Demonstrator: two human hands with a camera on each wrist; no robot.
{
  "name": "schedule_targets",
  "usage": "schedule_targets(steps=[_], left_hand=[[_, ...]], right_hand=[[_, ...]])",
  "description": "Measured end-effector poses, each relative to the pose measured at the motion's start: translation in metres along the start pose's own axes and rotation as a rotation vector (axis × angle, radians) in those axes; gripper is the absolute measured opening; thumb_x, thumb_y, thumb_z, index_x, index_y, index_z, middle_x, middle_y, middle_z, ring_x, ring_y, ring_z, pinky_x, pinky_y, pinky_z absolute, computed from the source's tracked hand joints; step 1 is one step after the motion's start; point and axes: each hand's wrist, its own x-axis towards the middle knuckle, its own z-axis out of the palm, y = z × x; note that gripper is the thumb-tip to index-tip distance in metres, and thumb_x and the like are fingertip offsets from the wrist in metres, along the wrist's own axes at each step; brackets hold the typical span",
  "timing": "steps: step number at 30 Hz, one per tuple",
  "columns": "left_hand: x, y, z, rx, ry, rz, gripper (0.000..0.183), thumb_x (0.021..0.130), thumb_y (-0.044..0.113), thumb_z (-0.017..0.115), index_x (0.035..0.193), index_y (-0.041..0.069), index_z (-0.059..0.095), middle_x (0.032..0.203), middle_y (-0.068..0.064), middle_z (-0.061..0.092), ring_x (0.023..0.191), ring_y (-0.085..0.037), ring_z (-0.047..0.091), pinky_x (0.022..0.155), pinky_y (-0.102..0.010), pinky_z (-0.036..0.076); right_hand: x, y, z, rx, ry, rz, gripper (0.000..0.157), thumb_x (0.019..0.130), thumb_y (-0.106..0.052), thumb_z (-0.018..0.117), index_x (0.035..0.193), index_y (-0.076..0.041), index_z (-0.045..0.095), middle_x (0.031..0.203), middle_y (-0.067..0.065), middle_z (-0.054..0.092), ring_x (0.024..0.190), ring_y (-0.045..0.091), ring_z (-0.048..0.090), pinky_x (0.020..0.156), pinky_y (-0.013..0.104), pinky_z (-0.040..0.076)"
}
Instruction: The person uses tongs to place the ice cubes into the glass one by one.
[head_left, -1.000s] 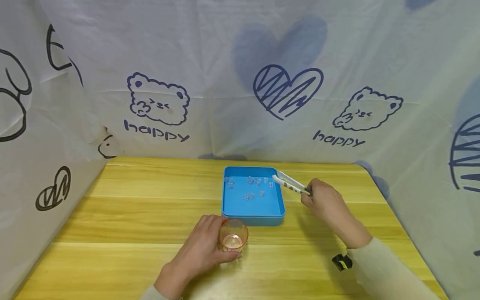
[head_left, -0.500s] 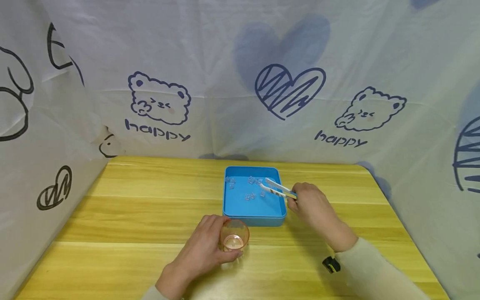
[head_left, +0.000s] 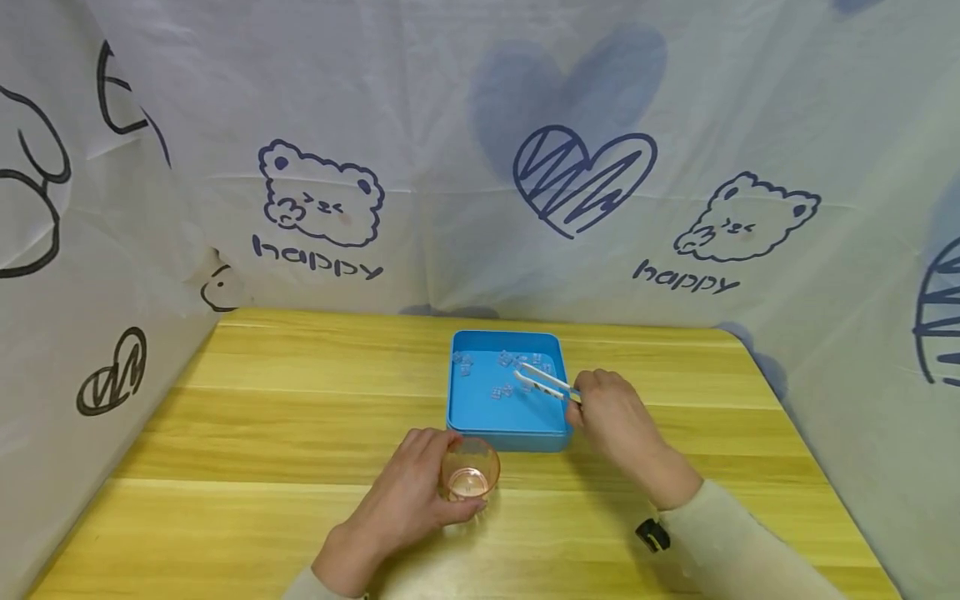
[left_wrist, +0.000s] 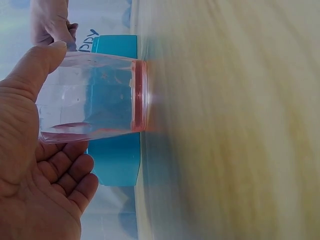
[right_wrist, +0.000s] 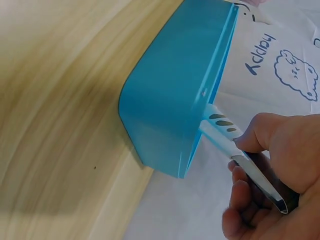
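My left hand (head_left: 401, 496) grips a clear, orange-tinted cup (head_left: 469, 475), thumb on its near side and fingers at the far side. In the left wrist view the cup (left_wrist: 95, 95) stands with its base at the tabletop. My right hand (head_left: 618, 429) holds small tongs (head_left: 542, 382) with white tips, reaching over the right wall of a shallow blue box (head_left: 495, 421). The tips stand apart among small clear cube-like pieces (head_left: 501, 392). From the right wrist, the tongs (right_wrist: 260, 180) show a metal handle under the thumb, and the box wall hides their ends.
Several more clear pieces (head_left: 462, 363) lie at the box's back left. The box and cup stand on a yellow wood-grain table (head_left: 300, 400). White cloth (head_left: 450, 167) with bear and heart drawings hangs behind and at both sides. A black strap piece (head_left: 652, 535) shows at the right sleeve.
My right hand has moved left, bringing the tongs from the box's right rim to over its inside, lower among the pieces. The left hand and cup have stayed in place.
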Motion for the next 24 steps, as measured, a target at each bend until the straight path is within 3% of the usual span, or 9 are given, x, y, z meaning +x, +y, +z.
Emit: schedule_targets(steps=[5,10,24], left_hand=[[0.0,0.0006,-0.0003,0.004,-0.008,-0.005,0.078,0.075,0.048,0.094,0.131,0.005,0.063,0.123,-0.002,0.065,0.118,-0.018,0.054,0.103,-0.041,0.054],[0.0007,0.0,-0.0002,0.005,-0.011,-0.007,0.078,0.075,0.048,0.094,0.131,0.005,0.063,0.122,-0.001,0.065,0.117,-0.017,0.054,0.103,-0.041,0.053],[0.0014,-0.0028,0.0013,0.018,0.002,0.002,0.079,0.074,0.049,0.094,0.131,0.006,0.063,0.122,0.0,0.065,0.117,-0.017,0.055,0.102,-0.04,0.054]], right_hand=[[-0.002,-0.0014,0.0026,-0.076,0.034,-0.03,0.02,0.089,-0.013,0.078,0.085,-0.002,0.061,0.071,0.004,0.05,0.066,0.022,0.044,0.062,0.032,0.033],[-0.0032,-0.0004,0.0054,-0.083,0.046,-0.062,0.022,0.089,-0.012,0.078,0.084,-0.002,0.06,0.07,0.005,0.048,0.065,0.022,0.043,0.061,0.031,0.033],[-0.0009,-0.0035,0.0097,0.002,-0.05,-0.023,0.02,0.091,-0.01,0.074,0.081,-0.004,0.057,0.069,0.003,0.044,0.066,0.021,0.042,0.063,0.033,0.035]])
